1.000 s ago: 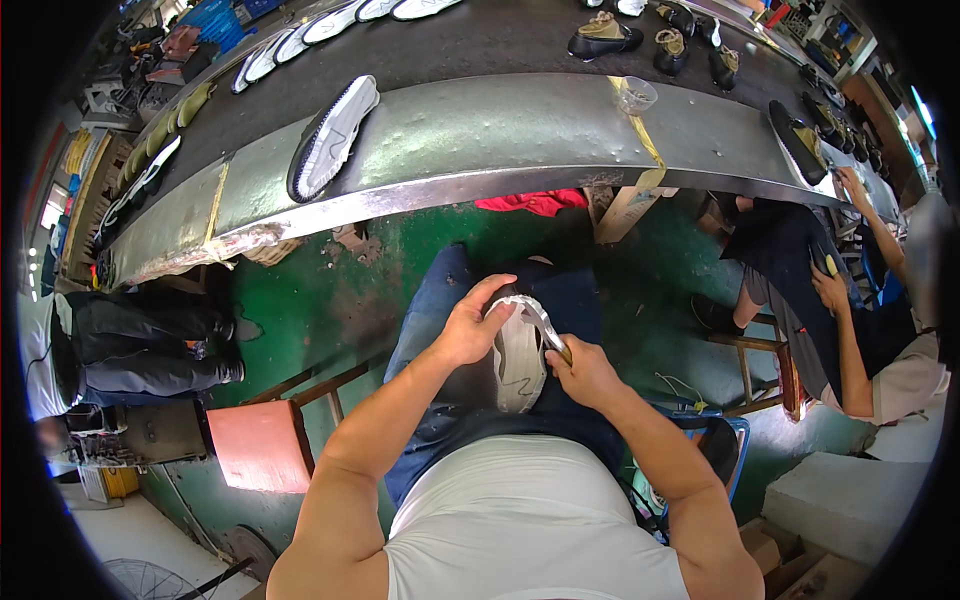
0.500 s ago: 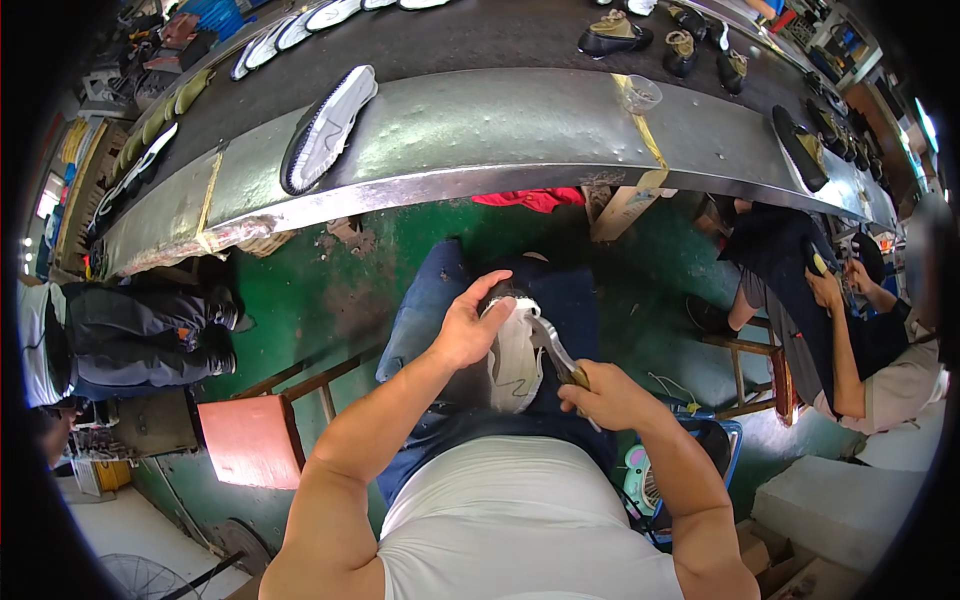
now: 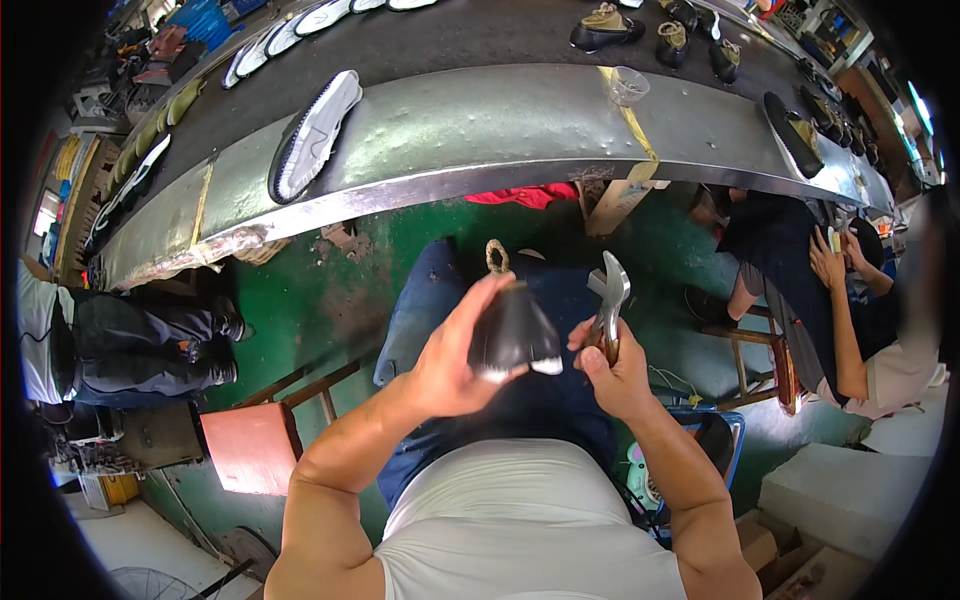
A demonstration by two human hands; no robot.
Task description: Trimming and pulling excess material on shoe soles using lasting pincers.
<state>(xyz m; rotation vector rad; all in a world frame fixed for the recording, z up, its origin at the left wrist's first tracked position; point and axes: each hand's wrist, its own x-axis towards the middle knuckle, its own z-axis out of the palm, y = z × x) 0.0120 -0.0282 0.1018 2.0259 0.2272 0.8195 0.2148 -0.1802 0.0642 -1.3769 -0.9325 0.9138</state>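
Observation:
In front of my lap, my left hand (image 3: 450, 358) is closed around the side of a black shoe upper (image 3: 515, 325). Its smooth dark outside faces up, and a bit of white shows along its lower edge. A braided tan loop (image 3: 497, 256) sticks out at its far end. To the right of the shoe, my right hand (image 3: 615, 372) grips the handles of metal lasting pliers (image 3: 614, 285), whose curved head points up and away. The pliers and shoe are apart.
A metal-edged workbench (image 3: 480, 115) spans the far side, bearing a white-bottomed shoe (image 3: 315, 135), a clear plastic cup (image 3: 629, 86) and several other shoes. At left stands a pink-topped stool (image 3: 250, 445). A co-worker (image 3: 850, 330) sits at right; another person's legs (image 3: 150, 335) show at left.
The shoe has been turned over, from its white underside to its black outside. My right hand has drawn the pliers off the shoe to the right, with their head now raised.

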